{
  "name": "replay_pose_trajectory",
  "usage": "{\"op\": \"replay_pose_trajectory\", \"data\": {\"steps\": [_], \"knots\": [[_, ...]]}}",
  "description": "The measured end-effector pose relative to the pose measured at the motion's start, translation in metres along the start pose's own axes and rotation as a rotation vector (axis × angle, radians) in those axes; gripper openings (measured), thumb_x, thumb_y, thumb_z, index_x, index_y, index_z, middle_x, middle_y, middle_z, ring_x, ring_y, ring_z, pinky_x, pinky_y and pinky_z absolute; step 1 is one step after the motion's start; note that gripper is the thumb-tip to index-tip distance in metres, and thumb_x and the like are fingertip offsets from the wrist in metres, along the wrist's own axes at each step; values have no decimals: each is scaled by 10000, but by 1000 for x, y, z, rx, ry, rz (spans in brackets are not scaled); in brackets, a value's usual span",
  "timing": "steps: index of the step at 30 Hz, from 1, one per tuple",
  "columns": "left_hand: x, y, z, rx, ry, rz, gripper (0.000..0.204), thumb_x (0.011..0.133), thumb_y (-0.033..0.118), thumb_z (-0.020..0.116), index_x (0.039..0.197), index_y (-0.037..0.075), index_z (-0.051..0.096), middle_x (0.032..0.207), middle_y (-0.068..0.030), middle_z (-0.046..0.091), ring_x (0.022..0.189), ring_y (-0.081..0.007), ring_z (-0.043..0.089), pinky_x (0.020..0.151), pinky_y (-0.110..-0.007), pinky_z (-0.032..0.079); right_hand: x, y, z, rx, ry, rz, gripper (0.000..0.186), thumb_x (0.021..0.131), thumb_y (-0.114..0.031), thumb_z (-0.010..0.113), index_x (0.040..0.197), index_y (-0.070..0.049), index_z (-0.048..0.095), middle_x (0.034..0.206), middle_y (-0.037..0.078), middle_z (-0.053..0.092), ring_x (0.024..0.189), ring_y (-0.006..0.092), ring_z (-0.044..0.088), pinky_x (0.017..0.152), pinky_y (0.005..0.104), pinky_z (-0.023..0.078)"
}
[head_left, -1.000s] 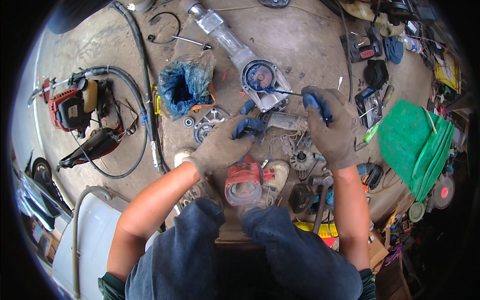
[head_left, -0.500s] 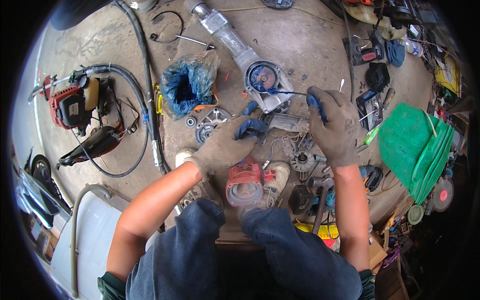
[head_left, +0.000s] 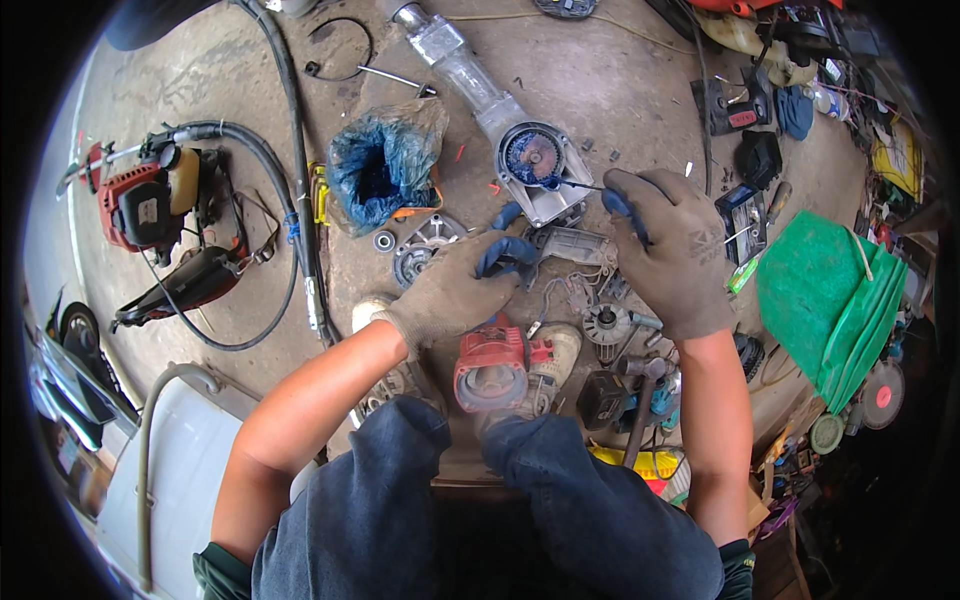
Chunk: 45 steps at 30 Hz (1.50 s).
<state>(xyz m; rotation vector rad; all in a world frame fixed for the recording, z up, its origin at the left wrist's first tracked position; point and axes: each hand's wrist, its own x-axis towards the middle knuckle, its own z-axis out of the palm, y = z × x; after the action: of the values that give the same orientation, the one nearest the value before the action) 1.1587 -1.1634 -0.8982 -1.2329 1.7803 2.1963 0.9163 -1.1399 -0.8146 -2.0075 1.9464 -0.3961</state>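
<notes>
My gloved right hand (head_left: 665, 245) grips a thin rod (head_left: 582, 185), whose far part is smeared with blue grease and reaches into the round gear (head_left: 536, 152) of an open metal housing (head_left: 548, 200) on a long cylinder. My gloved left hand (head_left: 465, 280) is below and left of the housing, index finger raised toward its lower edge, the other fingers curled; what they hold, if anything, is hidden. A crumpled blue bag (head_left: 385, 165) holding blue grease stands to the left. A round metal plate (head_left: 420, 255), a grey casing (head_left: 575, 245) and a red motor housing (head_left: 485, 370) lie around my hands.
A red engine (head_left: 140, 200) with hoses lies at the left. At the right are a green sheet (head_left: 825, 300), black tool parts (head_left: 755, 150), discs (head_left: 882, 395) and clutter. A power tool with battery (head_left: 605, 400) and a hammer (head_left: 648, 375) lie by my right knee.
My right hand has shifted slightly right with the rod, which stays at the gear. The floor items appear slightly shifted in the view. My left hand has moved little.
</notes>
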Motion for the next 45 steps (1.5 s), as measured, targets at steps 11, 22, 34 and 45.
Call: {"op": "replay_pose_trajectory", "data": {"steps": [11, 22, 34, 45], "knots": [[0, 2, 1, 0, 9, -5, 602, 893, 176, 632, 1472, 62, 515, 1173, -227, 693, 1072, -358, 681, 959, -404, 517, -4, -2, -10, 151, 86, 255, 202, 834, -22, 705, 1029, -24, 756, 932, 149, 717, 834, 281, 713, 775, 331, 541], [2, -3, 3, 25, 1, -8, 626, 897, 168, 624, 1503, 78, 491, 1187, -218, 696, 1082, -342, 684, 965, -393, 515, -9, 9, 7, 226, 91, 448, 208, 863, -83, 693, 1048, -10, 754, 924, 159, 721, 811, 238, 697, 767, 335, 537], [0, 0, 1, -1, 6, -4, 559, 894, 178, 622, 1436, 57, 553, 1159, -213, 702, 1040, -328, 693, 943, -394, 523, -5, 19, 8, 157, -19, 197, 270, 824, -70, 677, 1083, -19, 734, 989, 173, 711, 894, 335, 693, 812, 410, 539], [0, 0, 2, -27, 42, 43, 427, 881, 175, 626, 1286, 40, 643, 1115, -221, 706, 1005, -338, 695, 923, -398, 528, 45, 3, 13, -214, -88, -295, 115, 805, -104, 620, 883, -100, 705, 874, 114, 680, 862, 307, 675, 798, 429, 526]]}}
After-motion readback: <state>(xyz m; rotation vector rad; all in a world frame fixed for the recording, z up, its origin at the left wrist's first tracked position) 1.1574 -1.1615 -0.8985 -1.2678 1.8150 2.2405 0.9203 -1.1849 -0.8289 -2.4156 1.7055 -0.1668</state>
